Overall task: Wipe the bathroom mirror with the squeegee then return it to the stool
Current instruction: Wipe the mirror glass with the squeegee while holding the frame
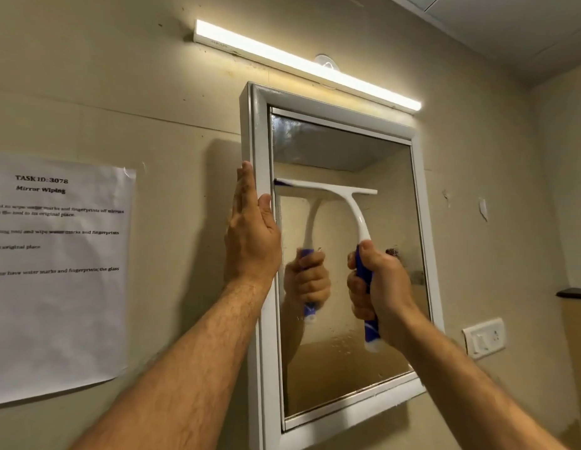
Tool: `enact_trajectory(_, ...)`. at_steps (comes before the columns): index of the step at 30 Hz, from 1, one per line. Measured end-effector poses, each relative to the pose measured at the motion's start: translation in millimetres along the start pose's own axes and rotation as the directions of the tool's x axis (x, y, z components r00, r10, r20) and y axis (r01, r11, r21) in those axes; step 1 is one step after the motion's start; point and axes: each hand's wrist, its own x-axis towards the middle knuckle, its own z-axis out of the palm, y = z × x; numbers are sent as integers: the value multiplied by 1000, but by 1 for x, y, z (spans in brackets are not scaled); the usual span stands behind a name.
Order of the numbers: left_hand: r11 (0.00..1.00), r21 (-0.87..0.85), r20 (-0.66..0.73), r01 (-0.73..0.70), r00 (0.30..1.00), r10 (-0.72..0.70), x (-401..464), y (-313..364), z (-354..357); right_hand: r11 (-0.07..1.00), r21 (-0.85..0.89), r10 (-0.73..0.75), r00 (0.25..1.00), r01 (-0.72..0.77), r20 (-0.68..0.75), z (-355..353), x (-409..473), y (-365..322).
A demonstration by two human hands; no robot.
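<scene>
A white-framed mirror [364, 336] hangs on the beige wall. My right hand [378, 280] grips the blue handle of a white squeegee [354, 206]. Its blade lies flat against the glass about a third of the way down, reaching the left edge of the pane. My left hand [250, 235] rests flat on the left side of the mirror frame [261, 134], fingers straight and thumb on the front face. Water drops speckle the lower glass. The reflection shows the hand and squeegee. The stool is out of view.
A lit tube light [302, 64] runs above the mirror. A printed task sheet [55, 274] is taped to the wall at the left. A white switch plate [484, 336] and a dark shelf edge [573, 292] are on the right.
</scene>
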Motion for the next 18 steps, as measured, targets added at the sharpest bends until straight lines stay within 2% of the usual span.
enact_trajectory(9, 1000, 4, -14, -30, 999, 30, 0, -4, 3, 997, 48, -65, 998, 65, 5, 25, 42, -62)
enact_trajectory(18, 1000, -13, -21, -7, 1000, 7, -3, -4, 3, 997, 6, -80, 997, 80, -24, 11, 13, 7)
